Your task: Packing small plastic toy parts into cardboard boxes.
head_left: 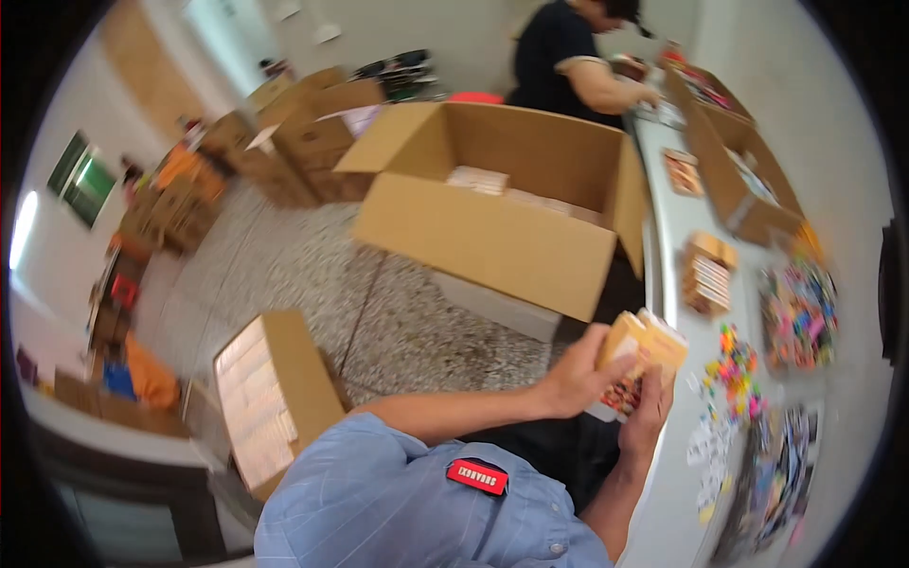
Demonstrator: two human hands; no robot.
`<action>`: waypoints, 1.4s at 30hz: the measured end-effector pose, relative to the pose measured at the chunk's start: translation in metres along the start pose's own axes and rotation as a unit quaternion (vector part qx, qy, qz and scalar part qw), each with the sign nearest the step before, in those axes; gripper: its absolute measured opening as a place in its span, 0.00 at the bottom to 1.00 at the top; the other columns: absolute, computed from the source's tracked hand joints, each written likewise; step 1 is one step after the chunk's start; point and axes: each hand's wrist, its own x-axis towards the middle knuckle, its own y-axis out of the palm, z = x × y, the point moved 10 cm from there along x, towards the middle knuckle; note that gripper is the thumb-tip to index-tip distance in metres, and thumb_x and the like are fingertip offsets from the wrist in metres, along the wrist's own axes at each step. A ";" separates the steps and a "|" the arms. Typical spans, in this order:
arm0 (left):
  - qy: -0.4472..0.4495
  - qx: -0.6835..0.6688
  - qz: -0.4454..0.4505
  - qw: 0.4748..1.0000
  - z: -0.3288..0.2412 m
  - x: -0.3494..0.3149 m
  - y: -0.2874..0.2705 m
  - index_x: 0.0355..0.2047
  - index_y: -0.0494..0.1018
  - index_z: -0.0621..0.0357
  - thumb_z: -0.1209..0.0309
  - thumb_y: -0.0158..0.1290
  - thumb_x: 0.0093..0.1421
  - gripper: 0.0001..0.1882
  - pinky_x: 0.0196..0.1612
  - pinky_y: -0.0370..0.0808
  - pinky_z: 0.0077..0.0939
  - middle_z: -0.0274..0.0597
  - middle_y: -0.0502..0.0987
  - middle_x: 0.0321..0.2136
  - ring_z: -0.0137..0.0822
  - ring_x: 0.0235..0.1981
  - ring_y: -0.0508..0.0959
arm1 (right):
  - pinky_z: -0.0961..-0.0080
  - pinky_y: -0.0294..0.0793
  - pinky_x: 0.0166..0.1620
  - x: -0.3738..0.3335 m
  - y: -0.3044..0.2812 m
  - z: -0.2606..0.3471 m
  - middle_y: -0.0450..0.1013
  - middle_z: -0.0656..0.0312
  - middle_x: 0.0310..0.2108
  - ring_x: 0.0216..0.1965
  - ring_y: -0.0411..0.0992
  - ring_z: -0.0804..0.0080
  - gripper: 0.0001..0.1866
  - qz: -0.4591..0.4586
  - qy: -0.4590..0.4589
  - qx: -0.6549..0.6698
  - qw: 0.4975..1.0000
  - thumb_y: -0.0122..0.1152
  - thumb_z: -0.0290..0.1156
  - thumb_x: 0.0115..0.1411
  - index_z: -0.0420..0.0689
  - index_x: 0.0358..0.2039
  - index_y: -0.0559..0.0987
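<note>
My left hand (579,375) and my right hand (648,409) are closed around a small printed carton (653,343), cream and orange with a dark multicoloured picture low on its front. It is held at the near edge of the white table (668,454). The top looks parted, as if flaps stand up or two cartons lie together; I cannot tell which. Just beyond my hands stands a large brown cardboard box (492,232) with its flaps open. Pale small packs (478,180) lie inside it.
On the table are a stack of small cartons (708,282), bright small plastic pieces (731,369), a clear bag of colourful items (800,312) and another filled bag (772,478). A box of pale packs (256,393) stands at my left. A co-worker (559,62) works at the far end.
</note>
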 end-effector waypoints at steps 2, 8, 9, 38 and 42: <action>-0.047 0.030 0.015 0.998 0.021 -0.023 -0.015 0.51 0.64 0.67 0.57 0.59 0.64 0.28 0.45 0.76 0.28 0.48 0.75 0.42 0.32 0.42 0.77 | 0.72 0.76 0.51 -0.015 0.004 -0.033 0.74 0.55 0.51 0.48 0.76 0.70 0.25 0.026 0.056 0.035 0.997 0.47 0.43 0.73 0.36 0.59 0.69; -0.136 0.042 0.029 0.989 0.060 -0.069 -0.069 0.42 0.69 0.71 0.56 0.70 0.48 0.33 0.35 0.77 0.29 0.49 0.79 0.33 0.36 0.34 0.81 | 0.71 0.75 0.51 -0.038 0.047 -0.092 0.75 0.56 0.49 0.46 0.76 0.69 0.24 0.104 0.140 0.056 0.983 0.49 0.42 0.72 0.37 0.59 0.70; -0.126 0.057 0.006 0.990 0.067 -0.071 -0.079 0.42 0.69 0.71 0.57 0.70 0.48 0.33 0.34 0.77 0.29 0.49 0.79 0.33 0.36 0.33 0.81 | 0.74 0.73 0.51 -0.037 0.055 -0.096 0.73 0.53 0.52 0.47 0.74 0.67 0.25 0.128 0.167 0.060 0.976 0.51 0.35 0.70 0.34 0.63 0.65; -0.016 -0.019 -0.271 0.962 0.028 -0.067 -0.162 0.44 0.70 0.71 0.61 0.67 0.53 0.28 0.41 0.79 0.31 0.51 0.81 0.37 0.36 0.37 0.82 | 0.63 0.67 0.51 -0.034 0.101 -0.005 0.64 0.59 0.25 0.31 0.65 0.67 0.05 0.201 -0.076 0.217 0.952 0.53 0.25 0.51 0.38 0.30 0.73; -0.071 -0.270 -0.240 0.930 0.020 -0.069 -0.166 0.43 0.72 0.74 0.63 0.65 0.54 0.26 0.41 0.80 0.28 0.51 0.81 0.38 0.34 0.36 0.83 | 0.72 0.72 0.34 -0.051 0.111 0.007 0.64 0.59 0.24 0.24 0.64 0.73 0.07 0.250 -0.039 0.270 0.929 0.52 0.23 0.53 0.36 0.32 0.74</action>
